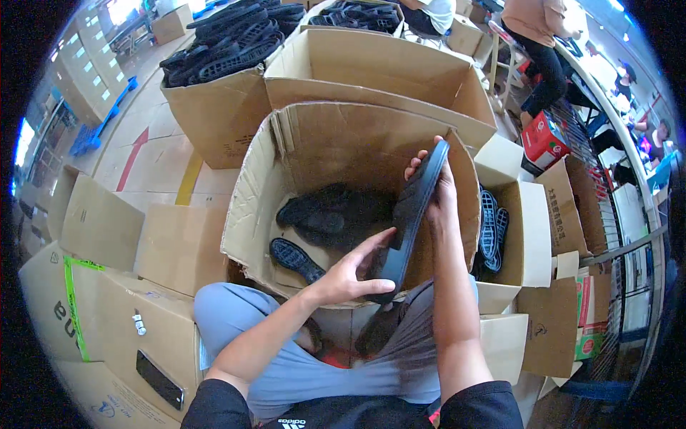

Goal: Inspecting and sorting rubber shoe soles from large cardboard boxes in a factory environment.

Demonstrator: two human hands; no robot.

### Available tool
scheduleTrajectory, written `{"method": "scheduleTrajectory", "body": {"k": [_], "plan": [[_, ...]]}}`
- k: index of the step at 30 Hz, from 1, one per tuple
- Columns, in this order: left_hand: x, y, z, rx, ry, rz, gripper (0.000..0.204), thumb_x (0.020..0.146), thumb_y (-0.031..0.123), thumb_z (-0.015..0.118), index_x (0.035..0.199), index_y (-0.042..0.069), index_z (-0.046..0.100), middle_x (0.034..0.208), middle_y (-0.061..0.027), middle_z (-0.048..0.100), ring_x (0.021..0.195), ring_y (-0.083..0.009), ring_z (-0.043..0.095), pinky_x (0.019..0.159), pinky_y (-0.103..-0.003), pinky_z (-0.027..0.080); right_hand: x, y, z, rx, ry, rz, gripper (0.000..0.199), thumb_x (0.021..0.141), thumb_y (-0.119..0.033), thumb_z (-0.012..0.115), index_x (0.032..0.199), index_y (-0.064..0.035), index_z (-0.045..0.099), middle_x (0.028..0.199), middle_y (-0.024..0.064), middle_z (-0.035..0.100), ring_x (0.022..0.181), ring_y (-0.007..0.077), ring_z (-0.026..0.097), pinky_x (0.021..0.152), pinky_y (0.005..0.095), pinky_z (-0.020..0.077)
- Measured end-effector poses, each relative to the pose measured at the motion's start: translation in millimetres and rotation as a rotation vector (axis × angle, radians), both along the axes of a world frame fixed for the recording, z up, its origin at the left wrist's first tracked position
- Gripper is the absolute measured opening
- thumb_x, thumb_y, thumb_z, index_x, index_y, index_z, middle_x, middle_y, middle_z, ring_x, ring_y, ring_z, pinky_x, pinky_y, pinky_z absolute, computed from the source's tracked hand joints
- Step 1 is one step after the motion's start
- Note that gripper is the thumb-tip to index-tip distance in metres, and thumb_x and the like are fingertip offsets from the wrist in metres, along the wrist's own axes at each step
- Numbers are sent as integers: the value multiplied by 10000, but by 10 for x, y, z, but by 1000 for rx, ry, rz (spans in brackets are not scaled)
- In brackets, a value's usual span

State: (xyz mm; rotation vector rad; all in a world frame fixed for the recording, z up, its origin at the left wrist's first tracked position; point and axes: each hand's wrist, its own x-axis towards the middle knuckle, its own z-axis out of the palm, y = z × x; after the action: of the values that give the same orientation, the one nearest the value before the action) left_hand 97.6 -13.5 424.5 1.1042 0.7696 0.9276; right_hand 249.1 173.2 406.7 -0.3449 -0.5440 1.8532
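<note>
Both my hands hold one black shoe sole (411, 214) over an open cardboard box (250, 207) between my knees. My left hand (351, 272) grips the sole's lower end, fingers spread along its edge. My right hand (437, 187) clasps its upper end from behind, fingertips curled over the rim. The sole stands nearly on edge, tilted up to the right. Inside the box lie a few more black soles (325, 214), one of them (296, 259) with its tread facing up near the front wall.
A smaller box with several blue-black soles (493, 232) stands at my right. Behind are an empty box (371, 64) and boxes heaped with black soles (229, 39). Flattened cartons (114, 314) lie at my left. A seated person (539, 43) works at the far right.
</note>
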Motion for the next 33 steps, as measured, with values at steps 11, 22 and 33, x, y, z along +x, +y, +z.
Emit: {"method": "scheduleTrajectory", "body": {"k": [11, 22, 33], "plan": [[-317, -54, 253, 195, -87, 18, 1018, 640, 262, 705, 1420, 90, 74, 1358, -104, 300, 1109, -214, 471, 921, -372, 419, -126, 118, -264, -429, -168, 83, 398, 832, -442, 562, 876, -47, 580, 790, 102, 603, 713, 239, 584, 679, 372, 496], [-669, 65, 90, 1, -525, 477, 620, 815, 456, 567, 1260, 74, 368, 953, -120, 615, 644, -214, 640, 541, -299, 547, -227, 0, -260, -184, -765, -5, 284, 878, -264, 466, 1080, -95, 573, 778, 15, 615, 530, 98, 546, 428, 254, 438], [-864, 131, 118, -218, -854, 612, 669, 776, 672, 448, 1062, 72, 522, 925, -161, 637, 602, -177, 607, 546, -264, 526, -201, -246, 160, -214, -685, 97, 305, 873, -369, 471, 980, -106, 583, 551, 10, 516, 366, 110, 409, 365, 224, 333]]}}
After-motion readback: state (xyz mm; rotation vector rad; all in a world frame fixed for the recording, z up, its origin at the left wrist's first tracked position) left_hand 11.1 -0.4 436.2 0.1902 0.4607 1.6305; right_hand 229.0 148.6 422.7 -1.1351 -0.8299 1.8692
